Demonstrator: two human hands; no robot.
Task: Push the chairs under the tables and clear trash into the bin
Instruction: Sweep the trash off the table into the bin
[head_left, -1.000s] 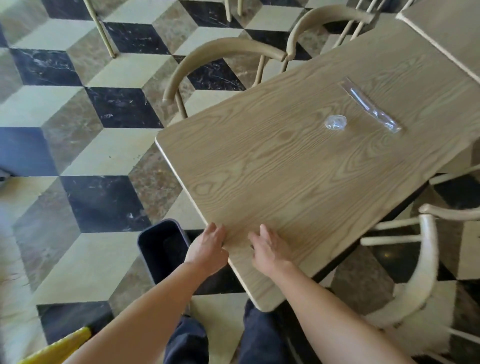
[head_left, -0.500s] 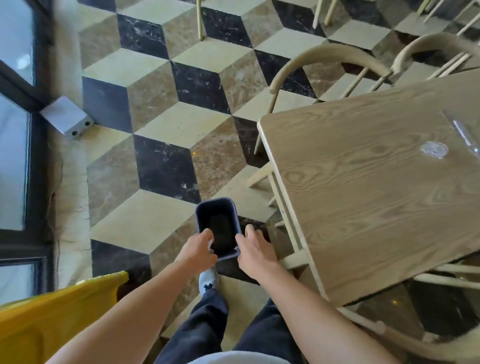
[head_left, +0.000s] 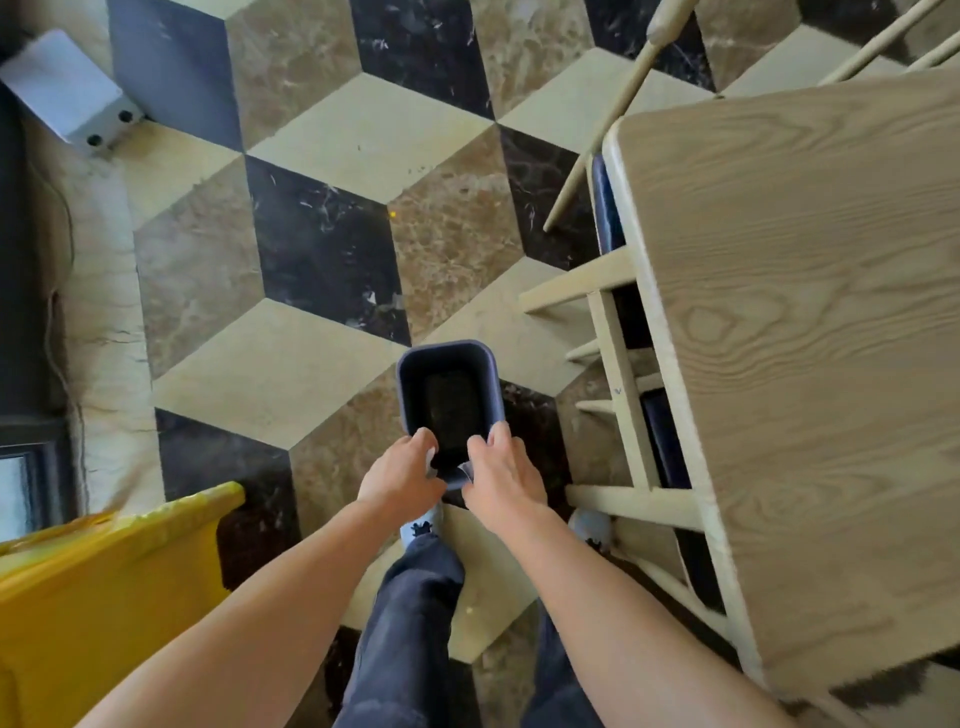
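Looking down through the head view, one dark bin (head_left: 448, 349) stands upright on the patterned floor (head_left: 322, 145), just ahead of the person's feet. Both hands meet at the bin's near rim. The left hand (head_left: 400, 475) and the right hand (head_left: 503, 475) each have their fingers (head_left: 496, 439) curled over that edge and grip it, apparently to lift or drag the bin toward the trash it must receive. One pale, translucent scrap (head_left: 458, 474) shows between the two hands at the rim; whether it is a liner or a piece of trash cannot be told.

Right of the bin, one wooden tabletop (head_left: 810, 364) fills the frame. One pale chair (head_left: 618, 332) sits tucked beneath it, its rails just right of the bin, so that chair looks already pushed in. Slanted pale rods (head_left: 623, 98) beyond the bin to the right may belong to a second chair, but that is unclear.

Left of the bin and nearer the person lies one yellow object (head_left: 104, 582). Far beyond the bin to the left sits one grey box (head_left: 67, 88).
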